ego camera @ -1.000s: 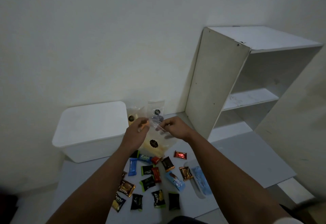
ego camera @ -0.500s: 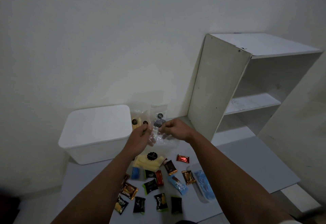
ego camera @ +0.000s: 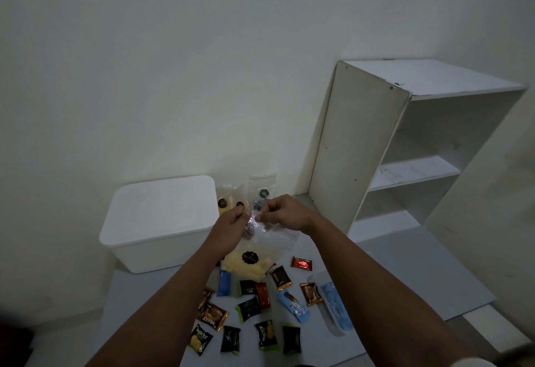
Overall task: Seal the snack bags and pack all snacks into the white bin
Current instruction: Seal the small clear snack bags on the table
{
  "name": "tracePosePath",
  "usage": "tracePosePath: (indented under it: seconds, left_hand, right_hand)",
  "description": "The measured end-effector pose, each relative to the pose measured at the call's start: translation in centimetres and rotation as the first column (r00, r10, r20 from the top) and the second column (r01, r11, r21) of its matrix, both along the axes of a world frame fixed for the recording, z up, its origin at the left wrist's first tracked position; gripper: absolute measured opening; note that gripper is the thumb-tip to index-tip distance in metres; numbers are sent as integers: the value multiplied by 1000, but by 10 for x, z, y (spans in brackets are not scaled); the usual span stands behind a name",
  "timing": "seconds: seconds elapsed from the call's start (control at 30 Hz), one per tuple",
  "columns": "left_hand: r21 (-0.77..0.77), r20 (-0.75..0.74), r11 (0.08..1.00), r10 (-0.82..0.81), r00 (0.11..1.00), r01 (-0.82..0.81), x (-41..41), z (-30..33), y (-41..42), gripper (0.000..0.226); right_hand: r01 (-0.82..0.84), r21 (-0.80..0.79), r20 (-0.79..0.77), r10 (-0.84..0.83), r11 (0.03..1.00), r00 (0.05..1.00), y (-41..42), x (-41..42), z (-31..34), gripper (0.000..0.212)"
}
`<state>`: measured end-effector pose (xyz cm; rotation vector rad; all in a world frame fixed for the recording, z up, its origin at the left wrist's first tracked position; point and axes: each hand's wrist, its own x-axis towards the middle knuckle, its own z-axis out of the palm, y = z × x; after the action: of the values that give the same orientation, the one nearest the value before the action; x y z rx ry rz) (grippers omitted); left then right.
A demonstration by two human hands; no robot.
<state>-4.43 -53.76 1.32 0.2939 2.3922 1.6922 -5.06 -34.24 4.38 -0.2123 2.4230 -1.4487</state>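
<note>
A clear snack bag (ego camera: pixel 254 253) with yellow sticks and a black round label hangs in the air above the floor mat. My left hand (ego camera: pixel 230 227) and my right hand (ego camera: pixel 285 213) both pinch its top edge, close together. The white bin (ego camera: pixel 162 222) sits to the left with its lid on. Two more clear bags (ego camera: pixel 231 196) lean against the wall behind my hands. Several small wrapped snacks (ego camera: pixel 252 308) in black, orange, blue and red lie scattered on the mat below.
A white shelf unit (ego camera: pixel 405 149) stands at the right against the wall. A grey mat (ego camera: pixel 405 274) covers the floor. A clear packet holding something blue (ego camera: pixel 335 306) lies right of the snacks.
My hands have come closer together along the bag's top edge. The view has tilted slightly, so the scene sits lower in the frame.
</note>
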Motion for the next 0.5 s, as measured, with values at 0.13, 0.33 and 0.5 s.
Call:
tracePosePath:
  seconds: [0.13, 0.33, 0.5]
  left_hand:
    - [40, 33, 999, -24, 999, 23, 6, 9, 3, 28]
    - [-56, 1, 996, -62, 998, 62, -1, 4, -6, 28]
    - [20, 19, 999, 31, 999, -31, 1, 8, -10, 30]
  right_hand:
    - [-38, -29, 44, 39, 999, 998, -1, 0, 1, 17]
    - [-51, 47, 0, 51, 998, 999, -1, -3, -2, 22]
    - [-27, 33, -1, 27, 999, 1000, 3, -2, -6, 20]
